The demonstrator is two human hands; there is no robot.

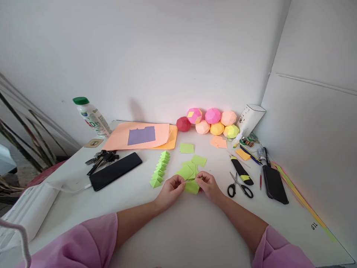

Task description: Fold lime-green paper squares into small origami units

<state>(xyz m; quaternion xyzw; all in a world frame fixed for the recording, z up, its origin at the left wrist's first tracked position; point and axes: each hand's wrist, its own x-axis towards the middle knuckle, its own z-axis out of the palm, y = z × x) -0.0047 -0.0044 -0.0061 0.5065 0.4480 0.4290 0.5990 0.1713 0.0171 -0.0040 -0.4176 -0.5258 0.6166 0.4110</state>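
Note:
Between my two hands is a small green paper piece (192, 187), gripped at its left and right edges. My left hand (172, 191) is closed, thumb and fingers pinching the left side. On the opposite side, my right hand (209, 187) pinches the right edge the same way. Just beyond the fingertips lies a loose pile of green paper squares (186, 171), with one square (199, 160) at its far right and a neat stack (186, 148) farther back. To the left of my left hand stands a row of folded green paper units (160, 169).
Scissors (237, 186) and a utility knife (241, 170) lie right of my right hand, with a black phone (275, 184) beyond. Faceted paper balls (212, 116) are stacked by the wall. At left are a power bank (115, 171), keys (103, 159), orange sheets (117, 134) and a bottle (93, 118).

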